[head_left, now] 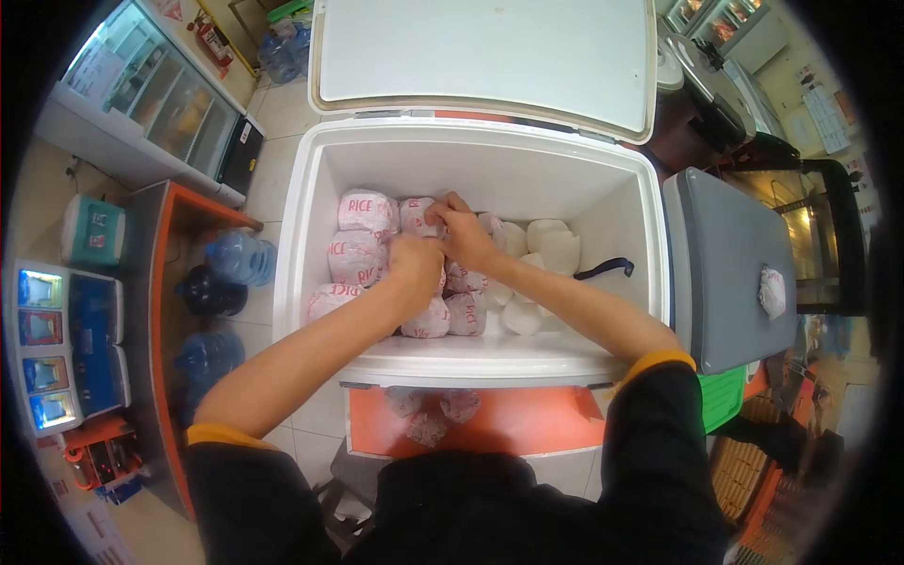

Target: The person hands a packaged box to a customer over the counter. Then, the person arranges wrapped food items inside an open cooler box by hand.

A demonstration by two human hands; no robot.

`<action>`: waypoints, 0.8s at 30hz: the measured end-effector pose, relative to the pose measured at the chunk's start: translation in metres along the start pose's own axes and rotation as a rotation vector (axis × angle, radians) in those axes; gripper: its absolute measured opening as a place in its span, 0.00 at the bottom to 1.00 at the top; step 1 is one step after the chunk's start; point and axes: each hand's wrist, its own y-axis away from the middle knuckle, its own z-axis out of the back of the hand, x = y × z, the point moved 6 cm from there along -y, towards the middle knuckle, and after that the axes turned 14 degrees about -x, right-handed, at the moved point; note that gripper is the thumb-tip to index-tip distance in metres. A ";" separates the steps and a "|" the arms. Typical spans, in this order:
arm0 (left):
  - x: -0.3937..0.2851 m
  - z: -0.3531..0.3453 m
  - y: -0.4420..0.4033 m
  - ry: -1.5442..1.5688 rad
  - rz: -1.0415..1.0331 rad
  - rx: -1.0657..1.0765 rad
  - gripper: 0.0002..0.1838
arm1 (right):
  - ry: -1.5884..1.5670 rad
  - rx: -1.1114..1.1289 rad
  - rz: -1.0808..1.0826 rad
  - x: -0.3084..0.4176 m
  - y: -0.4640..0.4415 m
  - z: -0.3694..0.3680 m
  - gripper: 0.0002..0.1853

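Fingers of the right hand [466, 238] curl part-closed against a RICE-printed bundle [415, 216]; those of the left hand [415, 266] are largely hidden, and any grip by either cannot be confirmed. Pinching or dragging among such close-packed neighbours could tear the wrapper. Bundle sits inside the white cooler [471, 366], rounded, creased, pale with red lettering

A single head-worn wide view looks steeply down from above the wearer's chest, the open cooler [475, 360] close at frame center.
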 end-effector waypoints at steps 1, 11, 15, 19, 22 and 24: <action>0.006 0.003 -0.003 0.033 0.073 0.029 0.25 | -0.110 0.126 -0.071 -0.010 -0.004 0.000 0.15; 0.002 -0.004 -0.051 0.069 -0.242 -0.068 0.46 | 0.486 0.477 -0.341 -0.086 0.043 0.041 0.46; -0.002 -0.015 -0.060 -0.094 -0.235 0.035 0.55 | 0.146 0.243 -0.558 -0.109 0.053 0.033 0.46; 0.002 -0.006 -0.060 -0.022 -0.251 0.025 0.57 | 0.057 0.091 -0.686 -0.108 0.058 0.038 0.45; 0.008 -0.005 -0.059 0.059 -0.208 -0.033 0.63 | 0.067 0.085 -0.647 -0.101 0.054 0.038 0.43; 0.012 -0.004 -0.059 0.078 -0.194 -0.022 0.66 | -0.001 0.106 -0.674 -0.095 0.053 0.031 0.43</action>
